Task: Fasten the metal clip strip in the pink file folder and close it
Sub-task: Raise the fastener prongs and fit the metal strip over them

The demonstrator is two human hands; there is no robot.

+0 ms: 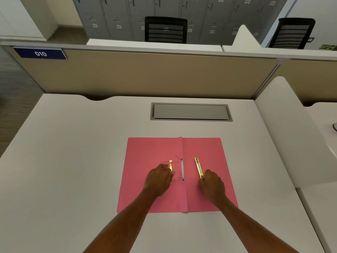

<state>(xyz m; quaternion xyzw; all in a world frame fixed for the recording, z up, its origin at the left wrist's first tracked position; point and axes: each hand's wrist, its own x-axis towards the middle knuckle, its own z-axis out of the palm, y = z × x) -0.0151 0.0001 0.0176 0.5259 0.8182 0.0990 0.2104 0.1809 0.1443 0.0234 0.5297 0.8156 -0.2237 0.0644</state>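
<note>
Because the pink file folder [155, 179] lies open flat on the bench [73, 161], both brass strips are reachable. The left hand [157, 179] pinches one clip strip [170, 165] near the spine; the right hand [211, 185] closes its fingers [205, 175] on the other strip's [198, 168] near end, seemingly to fit them together.

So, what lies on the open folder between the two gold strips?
In the head view, between the left gold strip and right gold strip lies the white fastener bar, beside the pink folder's centre fold.
</note>
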